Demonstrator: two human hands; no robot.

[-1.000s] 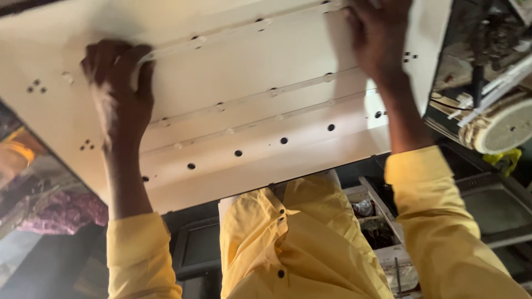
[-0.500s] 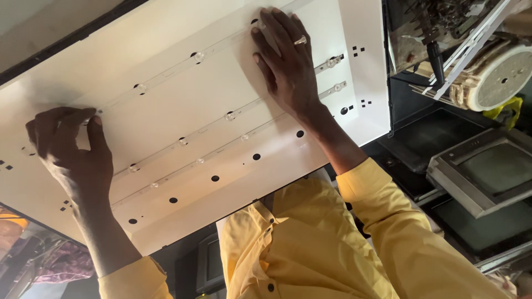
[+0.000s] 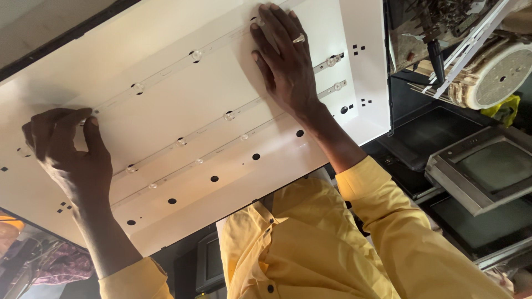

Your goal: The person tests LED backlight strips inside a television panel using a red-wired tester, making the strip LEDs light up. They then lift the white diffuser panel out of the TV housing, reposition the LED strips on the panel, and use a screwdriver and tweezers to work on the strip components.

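Across the top of the view – panel: a large white sheet point(image 3: 183, 83), tilted, fills most of the frame; it has rows of small black holes and a dark edge along its upper left side.
Strips: three thin pale strips point(image 3: 199, 133) run slantwise over the panel, each dotted with small clear round lenses.
Left hand: the left hand point(image 3: 69, 158) rests on the panel near its left end, fingers curled loosely with the tips pressed at the end of the upper strip; nothing is clasped in it.
Right hand: the right hand point(image 3: 285, 61) lies flat and spread on the panel near its right end, palm down over the strips; a ring point(image 3: 299, 39) sits on one finger. It grips nothing – only presses.
Sleeves and shirt: yellow sleeves point(image 3: 399, 232) and a yellow buttoned shirt point(image 3: 282, 249) show below the panel.
Right of the panel: a grey box-like old screen set point(image 3: 482, 171) lies on dark flat frames, well apart from both hands.
Upper right corner: a round cream-coloured drum-shaped part point(image 3: 493, 75) sits among white rods and dark clutter, with a yellow scrap point(image 3: 507, 108) just beside it.
Lower left corner: purple patterned cloth point(image 3: 61, 266) shows under the panel's edge; what it lies on I cannot tell.
In the way: nothing lies between the hands and the panel.
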